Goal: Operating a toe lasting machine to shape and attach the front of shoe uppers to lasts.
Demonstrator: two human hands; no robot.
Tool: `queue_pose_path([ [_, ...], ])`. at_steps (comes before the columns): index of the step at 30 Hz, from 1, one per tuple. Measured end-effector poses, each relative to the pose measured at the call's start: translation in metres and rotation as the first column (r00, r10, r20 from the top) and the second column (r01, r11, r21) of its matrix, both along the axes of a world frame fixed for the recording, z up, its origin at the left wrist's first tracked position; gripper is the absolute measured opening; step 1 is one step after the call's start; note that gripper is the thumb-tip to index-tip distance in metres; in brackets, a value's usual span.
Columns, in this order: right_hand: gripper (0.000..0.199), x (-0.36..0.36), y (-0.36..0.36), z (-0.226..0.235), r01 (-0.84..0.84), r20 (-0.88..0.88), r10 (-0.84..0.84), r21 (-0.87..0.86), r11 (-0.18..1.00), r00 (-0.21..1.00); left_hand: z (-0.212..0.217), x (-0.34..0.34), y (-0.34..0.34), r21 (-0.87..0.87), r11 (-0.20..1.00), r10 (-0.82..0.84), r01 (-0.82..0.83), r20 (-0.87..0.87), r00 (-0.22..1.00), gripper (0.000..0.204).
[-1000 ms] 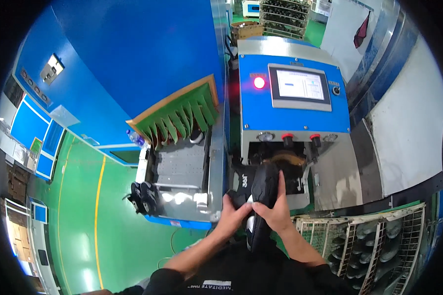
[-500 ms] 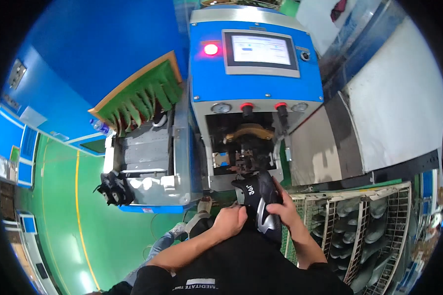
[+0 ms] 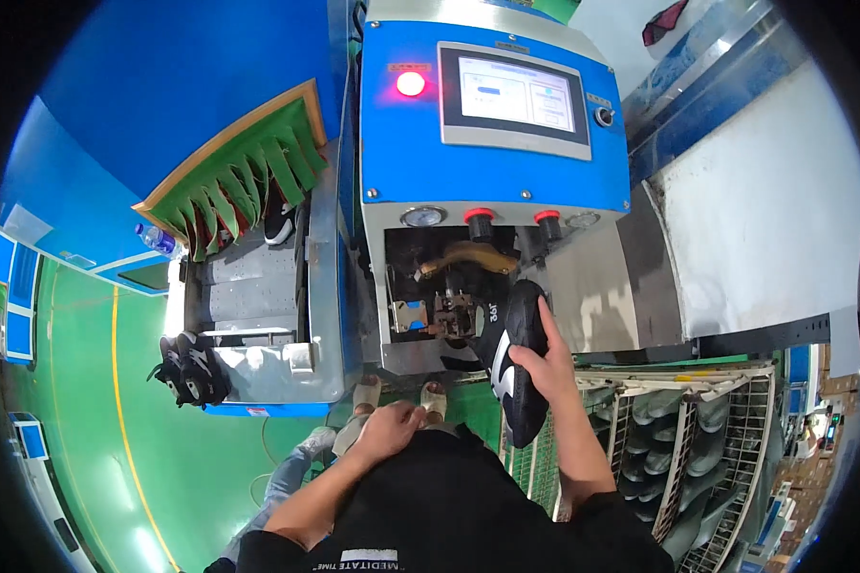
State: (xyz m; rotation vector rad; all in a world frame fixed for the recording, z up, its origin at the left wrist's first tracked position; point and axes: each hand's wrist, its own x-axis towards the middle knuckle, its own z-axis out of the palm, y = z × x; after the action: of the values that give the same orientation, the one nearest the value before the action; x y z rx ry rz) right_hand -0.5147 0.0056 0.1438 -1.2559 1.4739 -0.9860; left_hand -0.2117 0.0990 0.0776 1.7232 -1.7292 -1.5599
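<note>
Person's right hand [image 3: 549, 358] clasped around a black-and-white shoe [image 3: 522, 390], shoe held at the open front of a blue machine [image 3: 492, 177], left hand [image 3: 389, 430] loosely curled near the waist, fingers folded in.

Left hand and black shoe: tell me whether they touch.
Apart: the head view shows a patch of green floor between the left hand and the black shoe, which the right hand holds.
</note>
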Motion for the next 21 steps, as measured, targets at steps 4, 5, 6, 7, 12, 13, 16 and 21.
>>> queue_pose_path([
  [4, 0.101, 0.020, -0.037, 0.001, -0.026, -0.222, 0.028, 0.013, 1.000, 0.975, -0.015, 0.013, -0.003, -0.082, 0.990, 0.117, -0.112, 0.056, 0.992, 0.038],
  [5, 0.102, 0.026, -0.045, 0.000, 0.003, -0.256, 0.011, 0.054, 0.999, 0.967, -0.018, 0.017, -0.003, -0.055, 0.991, 0.126, -0.122, 0.077, 0.989, 0.037],
  [6, 0.102, 0.033, -0.051, -0.003, -0.030, -0.400, 0.054, 0.065, 0.997, 0.915, -0.022, 0.022, -0.003, -0.057, 0.991, 0.123, -0.120, 0.060, 0.991, 0.037],
  [7, 0.105, 0.037, -0.056, -0.005, -0.116, -0.569, 0.142, 0.081, 0.990, 0.810, -0.026, 0.027, -0.004, -0.040, 0.993, 0.115, -0.113, 0.068, 0.991, 0.037],
  [12, 0.110, 0.057, -0.078, -0.008, -0.125, -0.623, 0.265, 0.260, 0.958, 0.736, -0.041, 0.043, -0.012, -0.026, 0.997, 0.077, -0.075, 0.086, 0.993, 0.040],
  [13, 0.106, 0.063, -0.082, -0.009, -0.155, -0.731, 0.294, 0.253, 0.955, 0.616, -0.041, 0.045, -0.015, -0.053, 0.996, 0.079, -0.074, 0.080, 0.994, 0.040],
  [16, 0.101, 0.080, -0.096, -0.013, -0.122, -0.767, 0.255, 0.227, 0.966, 0.589, -0.035, 0.047, -0.024, -0.075, 0.990, 0.128, -0.121, 0.091, 0.988, 0.039],
  [21, 0.104, 0.092, -0.100, -0.017, -0.026, -0.826, 0.240, 0.264, 0.964, 0.510, -0.019, 0.050, -0.035, -0.040, 0.988, 0.152, -0.150, 0.086, 0.985, 0.043],
])
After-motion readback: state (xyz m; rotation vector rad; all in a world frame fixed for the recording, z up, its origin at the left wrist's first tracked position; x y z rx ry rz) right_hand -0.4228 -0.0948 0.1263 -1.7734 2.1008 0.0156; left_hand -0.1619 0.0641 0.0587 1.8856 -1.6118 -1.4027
